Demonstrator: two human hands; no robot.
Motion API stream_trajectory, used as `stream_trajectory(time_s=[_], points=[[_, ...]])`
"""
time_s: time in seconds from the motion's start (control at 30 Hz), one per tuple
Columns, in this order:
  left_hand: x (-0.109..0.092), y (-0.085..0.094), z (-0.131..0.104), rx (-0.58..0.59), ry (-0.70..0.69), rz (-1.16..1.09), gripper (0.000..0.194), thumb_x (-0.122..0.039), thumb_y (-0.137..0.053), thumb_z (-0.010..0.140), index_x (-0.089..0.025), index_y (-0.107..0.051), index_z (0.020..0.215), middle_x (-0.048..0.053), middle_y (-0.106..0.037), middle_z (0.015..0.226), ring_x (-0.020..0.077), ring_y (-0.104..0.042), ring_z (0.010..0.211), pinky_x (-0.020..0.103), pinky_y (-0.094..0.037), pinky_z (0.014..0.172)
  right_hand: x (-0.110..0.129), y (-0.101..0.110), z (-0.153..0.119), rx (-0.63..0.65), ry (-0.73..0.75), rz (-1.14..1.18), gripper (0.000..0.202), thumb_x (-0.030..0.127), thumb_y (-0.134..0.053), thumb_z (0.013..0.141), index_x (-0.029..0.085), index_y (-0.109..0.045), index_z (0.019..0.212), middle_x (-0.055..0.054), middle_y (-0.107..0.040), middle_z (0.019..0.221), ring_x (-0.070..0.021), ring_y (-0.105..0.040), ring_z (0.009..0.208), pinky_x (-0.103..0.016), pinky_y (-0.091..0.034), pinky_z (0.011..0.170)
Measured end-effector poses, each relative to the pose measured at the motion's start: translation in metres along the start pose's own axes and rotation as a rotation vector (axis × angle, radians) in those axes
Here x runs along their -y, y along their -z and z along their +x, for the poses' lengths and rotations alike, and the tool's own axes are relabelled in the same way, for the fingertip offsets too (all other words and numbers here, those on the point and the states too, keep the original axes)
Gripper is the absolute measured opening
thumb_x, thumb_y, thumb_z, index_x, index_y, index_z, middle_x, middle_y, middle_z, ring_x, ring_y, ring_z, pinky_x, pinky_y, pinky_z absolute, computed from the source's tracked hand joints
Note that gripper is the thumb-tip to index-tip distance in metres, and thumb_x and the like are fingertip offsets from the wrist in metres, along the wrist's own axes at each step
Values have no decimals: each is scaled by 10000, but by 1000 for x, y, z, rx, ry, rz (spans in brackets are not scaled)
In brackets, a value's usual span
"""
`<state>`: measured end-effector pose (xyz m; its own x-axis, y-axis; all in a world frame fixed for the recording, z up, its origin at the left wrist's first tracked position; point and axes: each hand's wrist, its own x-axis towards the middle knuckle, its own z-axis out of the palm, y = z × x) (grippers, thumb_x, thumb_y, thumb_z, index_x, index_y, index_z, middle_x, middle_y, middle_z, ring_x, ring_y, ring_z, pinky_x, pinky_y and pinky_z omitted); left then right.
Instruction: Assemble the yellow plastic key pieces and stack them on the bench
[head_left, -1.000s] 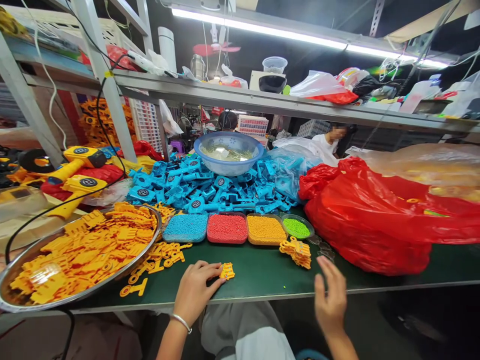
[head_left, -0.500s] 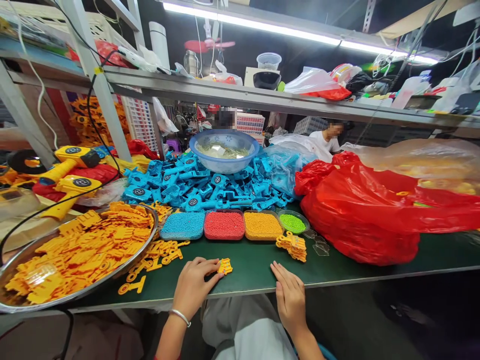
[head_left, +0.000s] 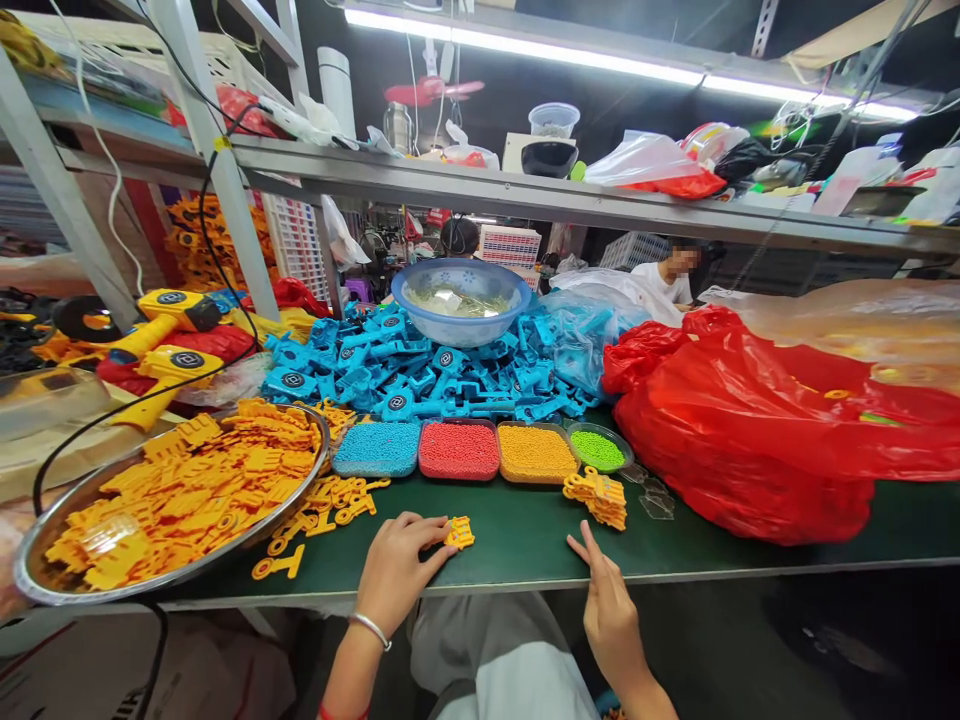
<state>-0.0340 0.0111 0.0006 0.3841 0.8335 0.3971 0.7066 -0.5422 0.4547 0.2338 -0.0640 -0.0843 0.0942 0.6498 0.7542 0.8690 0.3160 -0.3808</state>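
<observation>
My left hand (head_left: 401,562) pinches a small yellow-orange plastic piece (head_left: 460,533) by its left edge, low over the green tabletop. Tiny coloured spots show on that piece. To the right, my right hand (head_left: 609,602) is at the table's front edge with its fingers stretched and slightly apart, nothing visible in them. Just beyond it lies a stack of similar yellow-orange pieces (head_left: 600,498). Behind my hands stand trays of small beads in a row: blue (head_left: 376,448), red (head_left: 459,450), yellow (head_left: 537,452), and a round dish of green ones (head_left: 598,450).
A metal basin (head_left: 324,455) heaped with yellow-orange pieces stands at left, loose ones (head_left: 279,563) beside it. Blue plastic parts (head_left: 420,375) pile up behind the trays under a bowl (head_left: 461,325). A red bag (head_left: 742,430) fills the right. A person (head_left: 667,280) sits beyond.
My right hand's fingers have spread apart and shifted slightly right. My left hand keeps its hold on the yellow-orange piece. The whole view has swung slightly left.
</observation>
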Motion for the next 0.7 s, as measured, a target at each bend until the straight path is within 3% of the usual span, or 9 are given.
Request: stream_trajectory(time_s=[0.17, 0.3, 0.5, 0.7], points=[[0, 0, 0, 12, 18, 2, 171, -377, -584, 786, -269, -688, 869, -10, -689, 1000, 197, -568, 857, 351, -441, 730, 6, 0, 2, -40, -165, 89, 482, 193, -274, 925, 244, -182, 1396, -115, -469, 1319, -173, -617, 990, -320, -507, 823], [0, 0, 0, 12, 9, -8, 187, -393, -571, 790, -270, -689, 866, 2, -691, 994, 199, -566, 845, 351, -442, 721, 30, -3, 19, -35, -296, 267, 470, 238, -278, 929, 249, -182, 1389, -109, -491, 1301, -160, -634, 954, -285, -523, 787], [-1, 1, 0, 11, -1, -5, 197, -397, -568, 790, -265, -684, 879, 14, -690, 988, 201, -577, 858, 345, -441, 719, 85, -34, 66, 321, -166, 577, 459, 161, -305, 884, 256, -365, 1329, -66, -537, 1258, -167, -552, 1093, -339, -458, 920], [-3, 3, 0, 23, -21, 32, 153, -366, -569, 793, -268, -676, 840, -1, -690, 987, 197, -577, 861, 333, -425, 700, 108, -71, 86, 517, -160, 638, 591, 70, -310, 798, 224, -291, 1369, -73, -490, 1304, -146, -473, 1179, -369, -407, 978]])
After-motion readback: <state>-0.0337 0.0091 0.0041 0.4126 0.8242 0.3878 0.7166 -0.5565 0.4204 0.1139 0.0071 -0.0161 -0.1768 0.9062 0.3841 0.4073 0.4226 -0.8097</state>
